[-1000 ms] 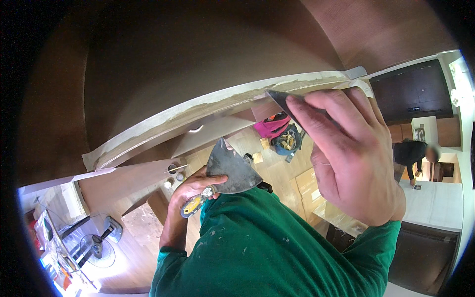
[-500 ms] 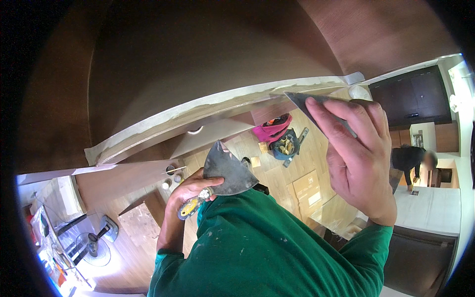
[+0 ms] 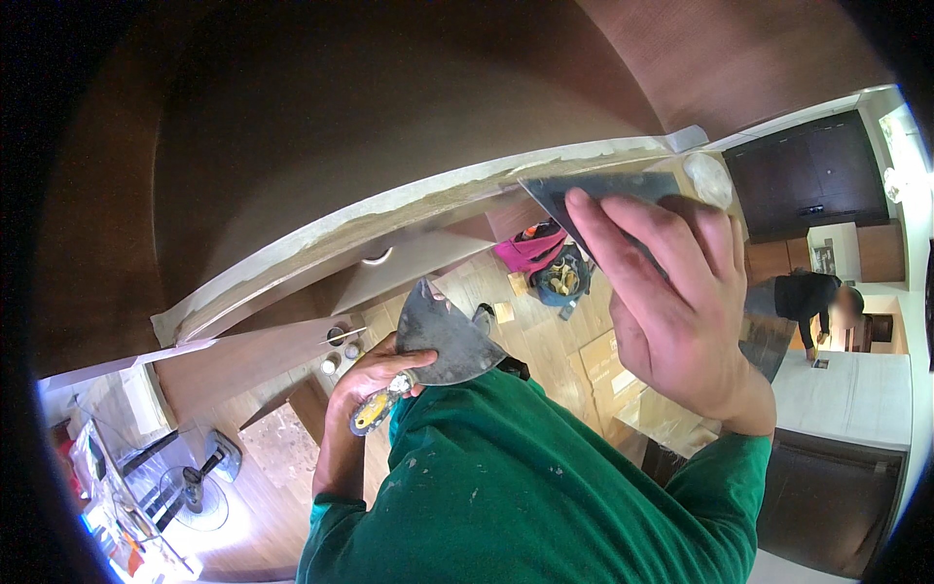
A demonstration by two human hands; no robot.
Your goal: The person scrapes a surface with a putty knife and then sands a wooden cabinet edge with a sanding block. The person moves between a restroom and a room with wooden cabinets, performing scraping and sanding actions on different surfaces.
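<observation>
While the left hand (image 3: 375, 375) grips a wide putty knife (image 3: 445, 336), the right hand (image 3: 691, 311) is closed on a flat dark blade (image 3: 623, 185), its fingers laid along the near face. The putty knife stands in front of the body, just above the green shirt (image 3: 506, 487); its fan-shaped face points up, its smeared yellow-and-black handle points down and left, and the thumb rests across the metal near the handle. The flat dark blade is held higher, with its left corner at the lower edge of a pale strip (image 3: 409, 197) that borders the large brown panel (image 3: 389, 88). From where I stand, I cannot tell whether that corner touches the strip. Below, on the wood floor (image 3: 535, 346), a pink bag (image 3: 528, 251) sits beside a bucket (image 3: 564, 279) of assorted items, and a flattened cardboard sheet (image 3: 603, 375) lies nearer the body. To the left are small tubs (image 3: 331, 364) and a fan (image 3: 195, 492). At far right, a co-worker (image 3: 808, 295) bends over a white counter (image 3: 856, 399).
</observation>
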